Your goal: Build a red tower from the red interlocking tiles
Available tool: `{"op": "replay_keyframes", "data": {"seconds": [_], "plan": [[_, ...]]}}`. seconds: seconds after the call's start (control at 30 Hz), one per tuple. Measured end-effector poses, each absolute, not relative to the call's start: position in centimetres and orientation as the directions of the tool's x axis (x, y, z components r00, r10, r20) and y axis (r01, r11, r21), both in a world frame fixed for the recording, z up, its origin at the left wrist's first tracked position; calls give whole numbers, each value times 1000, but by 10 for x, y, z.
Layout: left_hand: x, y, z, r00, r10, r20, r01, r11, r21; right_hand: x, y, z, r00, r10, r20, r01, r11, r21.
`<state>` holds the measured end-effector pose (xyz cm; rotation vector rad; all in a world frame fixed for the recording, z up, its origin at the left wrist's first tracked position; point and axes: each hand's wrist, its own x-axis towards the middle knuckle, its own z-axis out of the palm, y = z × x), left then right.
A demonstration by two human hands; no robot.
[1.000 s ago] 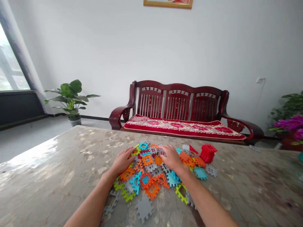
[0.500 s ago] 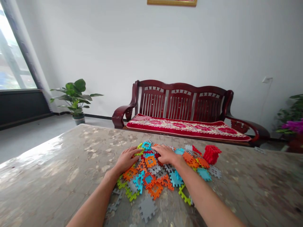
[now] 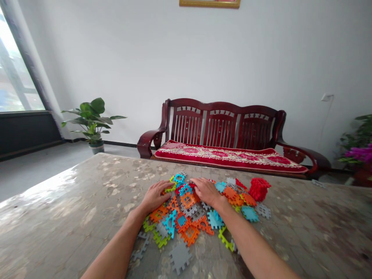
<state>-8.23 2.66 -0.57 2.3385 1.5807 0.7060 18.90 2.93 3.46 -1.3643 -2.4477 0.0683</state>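
Observation:
A loose heap of toothed plastic building tiles in orange, blue, grey, green and red lies before me. My left hand (image 3: 157, 195) rests on the heap's left side, fingers stretched out over a lime green tile (image 3: 170, 188). On the far side of the heap, my right hand (image 3: 205, 191) lies over red and orange tiles, its fingers bent and apart from the thumb; its fingertips are partly hidden. Between the hands are an orange window tile (image 3: 188, 200) and a blue tile (image 3: 185, 189). A flat grey tile (image 3: 180, 255) lies nearest me.
A red cube built of tiles (image 3: 259, 189) stands right of the heap on the patterned table (image 3: 72, 228). Behind the table is a dark wooden bench (image 3: 219, 124) with a red floral cover (image 3: 229, 155). A potted plant (image 3: 94, 120) stands at the left.
My right hand has shifted slightly to the right, and the orange window tile has moved a little and tilted. My left hand stays nearly in place.

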Motion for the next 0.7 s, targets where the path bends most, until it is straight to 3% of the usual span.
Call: {"op": "replay_keyframes", "data": {"seconds": [0.17, 0.33, 0.5, 0.7], "plan": [[-84, 28, -8, 295, 927, 233, 814, -371, 447, 196, 29, 32, -259, 901, 348, 825, 394, -406], [-83, 27, -6, 297, 925, 238, 805, -377, 458, 225, 25, 33, -47, 959, 279, 822, 196, -535], [-82, 27, -7, 284, 927, 244, 804, -369, 467, 251, 14, 38, 20, 936, 352, 912, 127, -391], [-83, 28, -8, 266, 926, 267, 801, -367, 473, 236, 2, 36, -67, 926, 371, 943, 181, -280]]}}
